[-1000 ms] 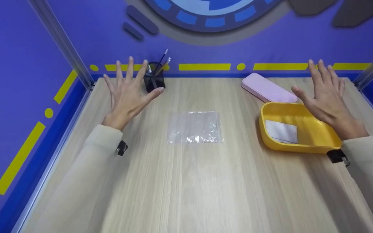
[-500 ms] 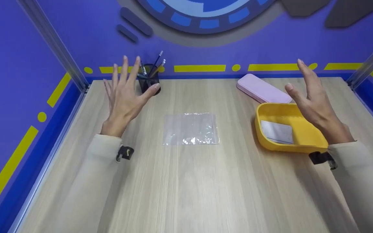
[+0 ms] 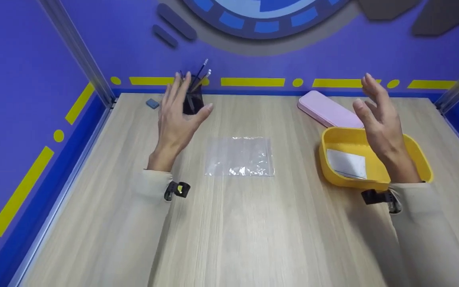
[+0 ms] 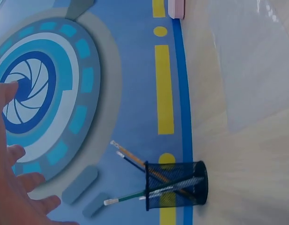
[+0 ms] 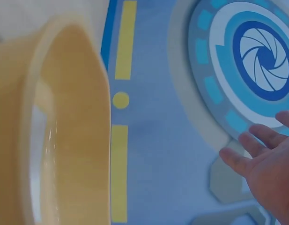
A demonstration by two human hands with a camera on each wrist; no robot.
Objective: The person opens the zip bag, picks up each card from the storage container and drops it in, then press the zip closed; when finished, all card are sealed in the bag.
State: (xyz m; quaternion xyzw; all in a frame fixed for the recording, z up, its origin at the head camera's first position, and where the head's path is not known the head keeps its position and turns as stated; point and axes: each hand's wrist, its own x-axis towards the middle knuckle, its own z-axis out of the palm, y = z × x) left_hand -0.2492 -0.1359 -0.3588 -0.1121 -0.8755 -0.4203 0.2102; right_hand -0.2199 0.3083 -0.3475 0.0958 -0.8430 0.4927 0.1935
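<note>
My left hand is raised above the table at the left, fingers extended and thumb spread, holding nothing. Behind it stands a black mesh pencil cup with several pencils, partly covered by the hand in the head view. My right hand hovers over the yellow tray, fingers loosely extended and holding nothing. Inside that tray lies a white, flat rectangular piece. Between the hands a clear plastic zip bag lies flat on the table.
A pink pencil case lies behind the tray, partly hidden by the right hand. Near the back left corner sits a small blue-grey block. Blue-purple walls close off the wooden table at the back and sides.
Both hands have moved inward, the left one rightward and the right one leftward, and their fingers are less spread. The small block at the back left has come into sight.
</note>
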